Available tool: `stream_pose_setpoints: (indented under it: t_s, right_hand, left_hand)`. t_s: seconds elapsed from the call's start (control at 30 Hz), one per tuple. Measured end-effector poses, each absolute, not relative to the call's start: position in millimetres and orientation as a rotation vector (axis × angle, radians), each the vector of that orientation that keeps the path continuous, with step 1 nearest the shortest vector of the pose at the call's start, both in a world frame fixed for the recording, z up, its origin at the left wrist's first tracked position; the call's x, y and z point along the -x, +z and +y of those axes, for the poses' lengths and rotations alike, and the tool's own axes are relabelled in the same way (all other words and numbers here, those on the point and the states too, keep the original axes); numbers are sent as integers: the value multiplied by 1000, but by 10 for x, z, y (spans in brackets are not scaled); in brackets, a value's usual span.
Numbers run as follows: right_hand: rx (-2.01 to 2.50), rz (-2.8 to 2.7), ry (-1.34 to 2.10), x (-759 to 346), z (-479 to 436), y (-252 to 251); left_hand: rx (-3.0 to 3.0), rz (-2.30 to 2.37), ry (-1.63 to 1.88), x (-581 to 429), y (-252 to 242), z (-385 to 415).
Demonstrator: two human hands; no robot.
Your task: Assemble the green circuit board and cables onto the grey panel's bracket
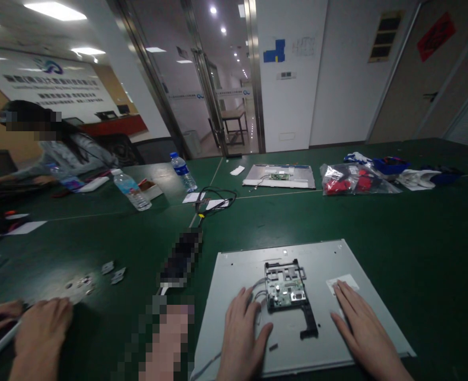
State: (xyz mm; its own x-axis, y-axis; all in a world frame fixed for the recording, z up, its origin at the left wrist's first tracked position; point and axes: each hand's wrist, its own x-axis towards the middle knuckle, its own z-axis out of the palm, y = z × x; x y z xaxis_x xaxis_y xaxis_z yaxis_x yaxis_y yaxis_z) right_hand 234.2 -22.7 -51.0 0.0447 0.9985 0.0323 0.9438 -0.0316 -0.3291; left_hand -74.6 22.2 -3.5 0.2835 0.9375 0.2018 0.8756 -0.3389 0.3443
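A flat grey display panel (321,264) lies on the green table in front of me. On it sits a circuit board (285,293) in a black plastic bracket (310,317), with thin grey cables (260,286) leaving its left side. My left hand (244,333) rests on the panel left of the board, fingertips by the cables and thumb apart. My right hand (360,323) lies flat to the right of the bracket, its fingertips touching a white label (342,283). Both hands are open. A small dark piece (273,347) lies near my left thumb.
A co-worker's hands (41,325) work at the lower left, near small metal parts (115,272). Another panel (279,177) and a clear bag with red items (356,179) lie farther back. Water bottles (131,189) and black cables (218,198) occupy the centre left.
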Motion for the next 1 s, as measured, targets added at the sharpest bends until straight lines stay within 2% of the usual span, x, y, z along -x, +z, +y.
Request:
stream_pose_setpoints:
  t_s: [0.37,0.6,0.77,1.0]
  right_hand:
    - [1934,-1983,260,-2365,-214,-557]
    - [1514,-2160,338,-1946,-174,-129]
    - [1164,-2240,380,-1507,-147,143]
    - [1132,-2181,348,-1312,18,3]
  left_hand:
    - [-2503,1620,753,655,43,178]
    - [-2599,1492,756,503,152,83]
    - [-2605,1456,890,402,73,12]
    - [-2605,1431,860,403,51,-6]
